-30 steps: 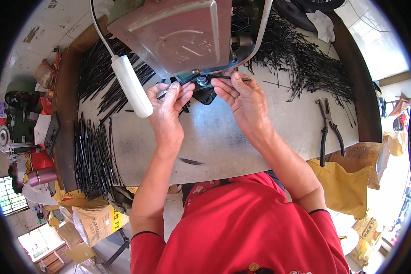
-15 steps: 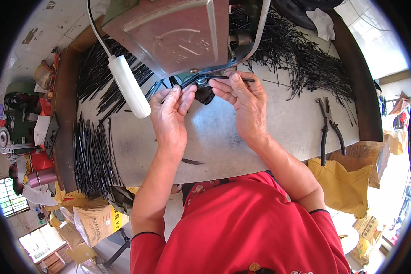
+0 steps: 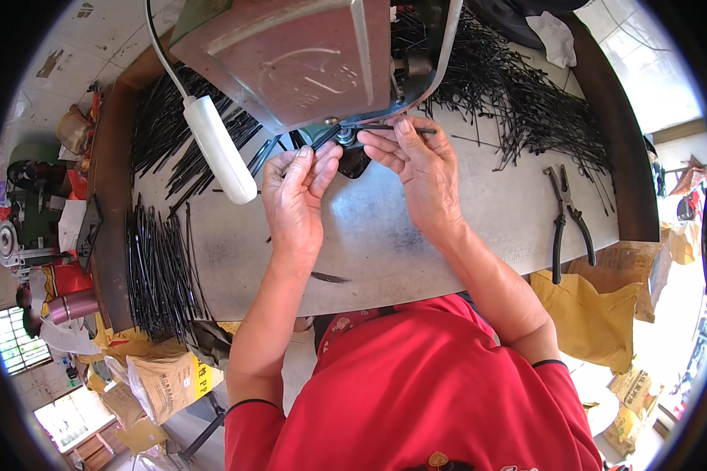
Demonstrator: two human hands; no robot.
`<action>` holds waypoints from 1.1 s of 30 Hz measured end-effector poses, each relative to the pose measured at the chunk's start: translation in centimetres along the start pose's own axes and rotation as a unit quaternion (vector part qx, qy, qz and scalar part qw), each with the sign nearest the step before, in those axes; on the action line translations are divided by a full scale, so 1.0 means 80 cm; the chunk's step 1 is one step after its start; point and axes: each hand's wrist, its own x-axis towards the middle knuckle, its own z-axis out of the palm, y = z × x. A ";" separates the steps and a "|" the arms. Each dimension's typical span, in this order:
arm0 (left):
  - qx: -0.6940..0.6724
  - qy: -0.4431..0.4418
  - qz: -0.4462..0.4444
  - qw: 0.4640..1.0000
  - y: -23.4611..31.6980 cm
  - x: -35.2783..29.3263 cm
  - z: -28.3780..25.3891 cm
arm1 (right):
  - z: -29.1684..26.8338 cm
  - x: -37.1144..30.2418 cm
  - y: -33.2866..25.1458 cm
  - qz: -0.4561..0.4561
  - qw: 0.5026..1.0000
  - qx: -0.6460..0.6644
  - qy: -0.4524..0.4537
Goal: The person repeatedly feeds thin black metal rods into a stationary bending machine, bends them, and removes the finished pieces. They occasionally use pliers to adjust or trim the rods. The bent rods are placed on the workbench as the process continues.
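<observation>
My left hand is closed in a pinch on a thin black rod that slants up toward the machine's working point. The other end of the work is in my right hand, whose thumb and finger pinch a dark rod lying nearly level. The rods come together at a small metal part under the machine head; whether they are one piece or two I cannot tell. The head hides what lies behind it.
Black rods lie in a pile at the far right, another at far left and a bundle at near left. A white lamp hangs beside my left hand. Pliers lie on the right of the metal tabletop.
Both hands hold their grips and stay almost in place. The rod in my right hand has shifted slightly upward, and the machine and lamp appear marginally further left.
</observation>
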 end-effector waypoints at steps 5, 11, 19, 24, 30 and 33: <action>-0.014 0.012 -0.005 1.000 0.001 0.001 0.001 | 0.001 -0.001 -0.006 -0.005 1.000 -0.009 -0.008; -0.013 0.026 0.012 1.000 0.002 -0.004 0.008 | 0.004 -0.011 -0.013 -0.032 0.998 -0.053 -0.021; -0.012 0.014 0.000 1.000 -0.001 -0.005 0.006 | 0.005 -0.008 -0.004 -0.029 0.999 -0.026 0.003; -0.027 -0.013 -0.010 1.000 -0.006 0.005 -0.015 | 0.004 -0.003 -0.001 -0.006 1.000 -0.013 -0.008; -0.001 -0.017 0.009 1.000 -0.002 0.001 -0.007 | 0.000 0.000 0.000 0.002 1.000 0.014 -0.015; 0.025 -0.024 0.020 0.999 -0.002 0.002 -0.001 | -0.007 0.006 0.002 0.021 0.999 0.028 -0.001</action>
